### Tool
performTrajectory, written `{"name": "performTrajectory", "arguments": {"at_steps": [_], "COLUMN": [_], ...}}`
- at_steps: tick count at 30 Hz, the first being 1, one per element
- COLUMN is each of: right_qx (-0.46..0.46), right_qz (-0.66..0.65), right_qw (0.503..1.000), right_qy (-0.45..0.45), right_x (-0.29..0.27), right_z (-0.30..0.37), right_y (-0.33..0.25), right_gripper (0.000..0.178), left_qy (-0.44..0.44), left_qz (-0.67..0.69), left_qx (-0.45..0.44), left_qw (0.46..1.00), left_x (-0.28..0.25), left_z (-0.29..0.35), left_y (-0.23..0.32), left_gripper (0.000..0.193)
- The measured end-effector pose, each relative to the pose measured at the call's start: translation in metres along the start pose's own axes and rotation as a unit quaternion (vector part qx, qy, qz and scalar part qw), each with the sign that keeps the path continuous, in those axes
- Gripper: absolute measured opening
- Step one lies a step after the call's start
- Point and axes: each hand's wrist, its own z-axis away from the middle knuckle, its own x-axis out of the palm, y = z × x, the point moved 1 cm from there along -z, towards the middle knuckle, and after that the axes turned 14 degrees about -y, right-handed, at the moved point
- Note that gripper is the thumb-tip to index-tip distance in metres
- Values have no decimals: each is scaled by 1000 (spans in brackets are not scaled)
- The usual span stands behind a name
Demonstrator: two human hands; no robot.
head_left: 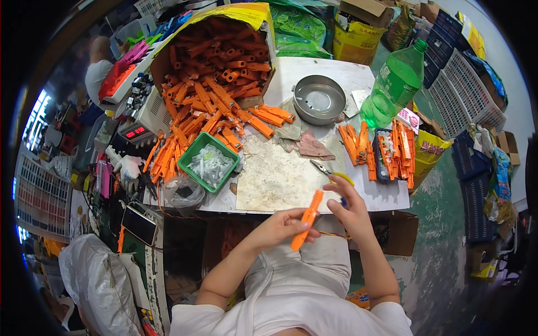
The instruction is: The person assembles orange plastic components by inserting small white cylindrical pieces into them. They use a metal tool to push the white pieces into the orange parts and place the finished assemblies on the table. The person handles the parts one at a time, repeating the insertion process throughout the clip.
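My left hand (286, 227) is closed around a long, narrow orange plastic part (309, 219), held tilted in front of the table's near edge. To its right, my right hand (352, 211) is raised with thumb and fingers apart, and nothing shows between them. Just beyond that hand lie pliers (320, 167) with a yellow handle, partly covered by my fingers. Similar orange parts (210, 106) spill from a large box at the far left onto the table. A green basket (186, 162) of small translucent pieces (212, 165) stands near the left edge.
A steel bowl (330, 119) sits at the back beside a green bottle (395, 84). At the right, more orange parts (400, 148) rest on a dark tray. Cloths (315, 147) lie mid-table. A device with a red display (137, 131) and a phone (139, 224) are at the left.
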Motion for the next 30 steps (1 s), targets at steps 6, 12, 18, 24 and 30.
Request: {"name": "performTrajectory", "arguments": {"at_steps": [6,12,18,24,30], "right_qx": [33,67,3,-201,-215], "right_qz": [-230,-360,39,323,404], "right_qw": [972,930,999,921,884], "right_qy": [-39,27,5,78,95], "right_x": [0,31,29,17,15], "right_z": [-9,-8,-5,17,24], "right_y": [13,34,37,-28,-36], "right_gripper": [27,21,21,23,26], "left_qy": [-59,125,197,232,235], "left_qz": [123,-137,-53,-265,-355], "left_qx": [119,291,399,321,301], "left_qw": [984,938,894,879,853], "left_x": [-1,-6,-8,-23,-20], "left_z": [6,-7,-15,4,11], "left_y": [2,-27,-17,-8,2], "left_gripper": [48,53,42,48,50]}}
